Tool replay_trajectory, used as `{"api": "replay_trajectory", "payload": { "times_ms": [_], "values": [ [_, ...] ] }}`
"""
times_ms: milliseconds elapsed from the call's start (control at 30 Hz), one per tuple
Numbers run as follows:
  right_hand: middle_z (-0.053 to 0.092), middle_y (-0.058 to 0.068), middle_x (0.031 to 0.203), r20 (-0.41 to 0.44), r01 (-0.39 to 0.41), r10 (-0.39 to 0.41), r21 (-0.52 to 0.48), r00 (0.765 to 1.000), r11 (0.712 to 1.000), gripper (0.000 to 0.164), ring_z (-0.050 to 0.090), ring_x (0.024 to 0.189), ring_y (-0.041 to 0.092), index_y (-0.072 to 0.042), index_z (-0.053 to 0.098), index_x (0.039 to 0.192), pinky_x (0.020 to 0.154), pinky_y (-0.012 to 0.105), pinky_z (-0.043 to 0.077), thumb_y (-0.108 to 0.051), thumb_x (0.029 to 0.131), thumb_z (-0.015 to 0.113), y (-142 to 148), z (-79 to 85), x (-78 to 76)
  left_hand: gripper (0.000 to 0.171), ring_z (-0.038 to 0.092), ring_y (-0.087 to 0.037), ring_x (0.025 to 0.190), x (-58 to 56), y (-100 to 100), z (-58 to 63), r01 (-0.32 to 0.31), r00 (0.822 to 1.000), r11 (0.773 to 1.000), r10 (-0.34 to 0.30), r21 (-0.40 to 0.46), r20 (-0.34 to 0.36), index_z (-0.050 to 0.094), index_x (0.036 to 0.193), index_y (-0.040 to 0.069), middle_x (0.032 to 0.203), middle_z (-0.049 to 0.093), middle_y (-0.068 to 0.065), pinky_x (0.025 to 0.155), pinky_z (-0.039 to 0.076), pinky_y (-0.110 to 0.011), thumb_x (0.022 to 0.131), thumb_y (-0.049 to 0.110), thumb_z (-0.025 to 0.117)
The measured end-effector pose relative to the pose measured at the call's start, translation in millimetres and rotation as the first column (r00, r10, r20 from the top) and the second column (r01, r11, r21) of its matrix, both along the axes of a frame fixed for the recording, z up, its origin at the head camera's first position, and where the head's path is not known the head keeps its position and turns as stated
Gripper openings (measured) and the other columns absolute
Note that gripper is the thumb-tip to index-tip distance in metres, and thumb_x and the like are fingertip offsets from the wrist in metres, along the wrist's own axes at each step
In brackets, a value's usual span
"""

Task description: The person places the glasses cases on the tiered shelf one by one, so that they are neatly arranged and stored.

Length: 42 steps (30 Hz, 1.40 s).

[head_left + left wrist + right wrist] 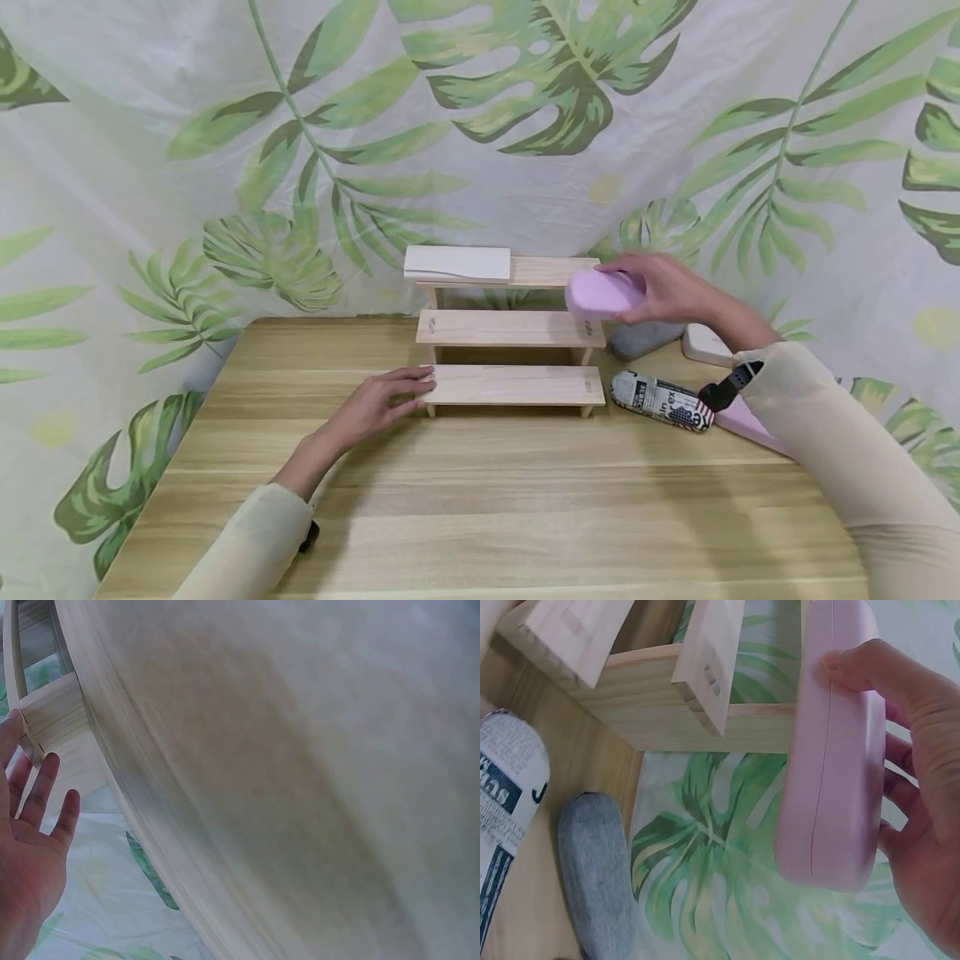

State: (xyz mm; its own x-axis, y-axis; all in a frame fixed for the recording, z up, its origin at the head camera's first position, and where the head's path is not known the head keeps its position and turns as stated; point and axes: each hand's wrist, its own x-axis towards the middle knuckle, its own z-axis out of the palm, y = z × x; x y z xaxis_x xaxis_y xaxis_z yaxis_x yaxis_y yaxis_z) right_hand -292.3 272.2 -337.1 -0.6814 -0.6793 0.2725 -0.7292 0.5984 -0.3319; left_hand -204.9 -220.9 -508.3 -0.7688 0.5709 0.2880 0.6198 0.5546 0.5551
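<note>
My right hand (660,287) grips a pink glasses case (600,293) above the right end of a three-step wooden display stand (513,329). The right wrist view shows the thumb on the near side of the pink glasses case (829,765), across its seam, with the fingers behind. At the left end of the lowest step, my left hand (378,406) rests its fingertips against the wood. Seen from the left wrist, that hand (34,855) has its fingers extended and spread beside the stand's edge (64,712). A white case (457,262) lies on the top step's left side.
Right of the stand, a newspaper-print glasses case (660,400), a grey fabric case (645,337), a white case (705,344) and another pink case (750,429) lie on the wooden table (480,500). A leaf-patterned cloth (525,192) hangs directly behind the table.
</note>
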Motion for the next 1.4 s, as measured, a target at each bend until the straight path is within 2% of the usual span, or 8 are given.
{"api": "replay_trajectory", "payload": {
  "times_ms": [133, 300, 533, 733, 1000, 1267, 1400],
  "values": [
    [0.07, 0.018, 0.128, 0.002, 0.01, -0.01, -0.005, 1.0, 1.0, 0.078, 0.065, 0.107, 0.031, 0.0, 0.067, 0.138, 0.083, 0.041, 0.052, -0.019, 0.068, 0.095, -5.4, 0.5, -6.3, 0.036, 0.061, -0.031, 0.137, -0.5, -0.1, 0.0, 0.005, 1.0, 1.0, -0.005, 0.001, -0.004, 0.075, 0.133, 0.011, 0.15, 0.063, -0.006, 0.111, 0.052, -0.051, 0.098, 0.016, 0.078],
    [0.071, 0.018, 0.128, 0.009, 0.025, -0.025, -0.008, 1.0, 1.0, 0.077, 0.065, 0.105, 0.031, -0.002, 0.067, 0.139, 0.081, 0.04, 0.051, -0.019, 0.068, 0.094, -10.8, 0.1, -14.5, 0.036, 0.061, -0.031, 0.137, -0.3, 0.0, 0.3, 0.006, 1.0, 1.0, -0.006, 0.003, 0.0, 0.075, 0.133, 0.01, 0.15, 0.063, -0.006, 0.11, 0.053, -0.05, 0.098, 0.015, 0.078],
    [0.073, 0.018, 0.126, 0.007, 0.031, -0.031, -0.054, 0.999, 0.998, 0.074, 0.068, 0.105, 0.033, -0.002, 0.068, 0.135, 0.082, 0.044, 0.055, -0.015, 0.068, 0.096, -18.5, -2.8, -25.7, 0.035, 0.061, -0.032, 0.136, 0.7, -0.1, 1.1, 0.009, 1.0, 1.0, -0.009, 0.01, -0.015, 0.075, 0.133, 0.008, 0.149, 0.064, -0.009, 0.11, 0.053, -0.051, 0.098, 0.014, 0.078],
    [0.073, 0.019, 0.127, 0.02, 0.053, -0.052, -0.065, 0.998, 0.996, 0.073, 0.069, 0.104, 0.034, -0.003, 0.068, 0.136, 0.081, 0.043, 0.054, -0.014, 0.069, 0.094, -24.5, -0.7, -29.5, 0.036, 0.061, -0.032, 0.136, 1.1, -0.2, 1.8, 0.012, 1.0, 1.0, -0.011, 0.015, -0.016, 0.075, 0.133, 0.008, 0.149, 0.063, -0.009, 0.11, 0.052, -0.051, 0.098, 0.013, 0.078],
    [0.071, 0.019, 0.131, 0.004, 0.068, -0.068, -0.054, 0.998, 0.996, 0.074, 0.068, 0.109, 0.035, -0.002, 0.067, 0.139, 0.086, 0.047, 0.055, -0.015, 0.071, 0.095, -30.3, -1.4, -37.7, 0.036, 0.06, -0.032, 0.137, 0.3, 0.6, 1.1, 0.012, 1.0, 1.0, -0.012, 0.01, -0.011, 0.074, 0.133, 0.008, 0.149, 0.063, -0.009, 0.111, 0.052, -0.051, 0.098, 0.014, 0.078],
    [0.071, 0.019, 0.133, 0.013, 0.052, -0.051, -0.042, 0.999, 0.998, 0.072, 0.067, 0.108, 0.035, -0.001, 0.067, 0.139, 0.085, 0.045, 0.052, -0.016, 0.073, 0.093, -37.6, 3.0, -46.3, 0.035, 0.061, -0.032, 0.137, 0.2, 1.0, 1.6, 0.009, 1.0, 1.0, -0.009, 0.01, -0.021, 0.075, 0.132, 0.008, 0.149, 0.064, -0.008, 0.111, 0.052, -0.051, 0.098, 0.014, 0.078],
    [0.069, 0.02, 0.138, 0.01, 0.051, -0.051, -0.013, 0.999, 0.999, 0.073, 0.066, 0.116, 0.038, -0.002, 0.067, 0.14, 0.089, 0.048, 0.052, -0.02, 0.075, 0.093, -41.4, 4.4, -49.1, 0.035, 0.061, -0.032, 0.136, -0.1, 1.4, 0.5, 0.01, 1.0, 1.0, -0.01, 0.012, -0.024, 0.075, 0.132, 0.008, 0.148, 0.064, -0.008, 0.11, 0.052, -0.05, 0.098, 0.013, 0.078]
  ]
}}
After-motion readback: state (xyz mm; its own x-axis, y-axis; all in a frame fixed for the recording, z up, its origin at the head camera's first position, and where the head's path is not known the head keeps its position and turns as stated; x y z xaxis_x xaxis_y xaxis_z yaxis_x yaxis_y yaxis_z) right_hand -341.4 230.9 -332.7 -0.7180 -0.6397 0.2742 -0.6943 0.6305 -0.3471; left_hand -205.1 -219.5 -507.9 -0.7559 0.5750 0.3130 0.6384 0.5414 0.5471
